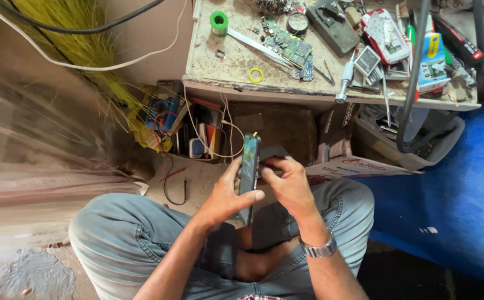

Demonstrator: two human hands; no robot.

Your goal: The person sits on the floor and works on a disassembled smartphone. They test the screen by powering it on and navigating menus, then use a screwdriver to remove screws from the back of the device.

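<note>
Both hands grip a dark phone [248, 166] edge-up above the lap: left hand [228, 194] wraps its lower half, right hand [289, 183] pinches its back. On the worn bench [225, 66] sits a red-and-white blister pack [385, 34] beside a blue-and-yellow carton [433, 55].

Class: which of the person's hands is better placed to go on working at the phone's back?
Probably the right hand: its fingers sit at the phone's back edge, while the left hand grips and steadies it.

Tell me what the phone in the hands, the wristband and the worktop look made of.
Phone: probably glass-fronted, glossy dark screen with reflections; its frame is unclear.
Wristband: likely metal, silvery shiny links.
Worktop: perhaps painted wood or board, matt, worn pale surface, chipped front edge.
</note>
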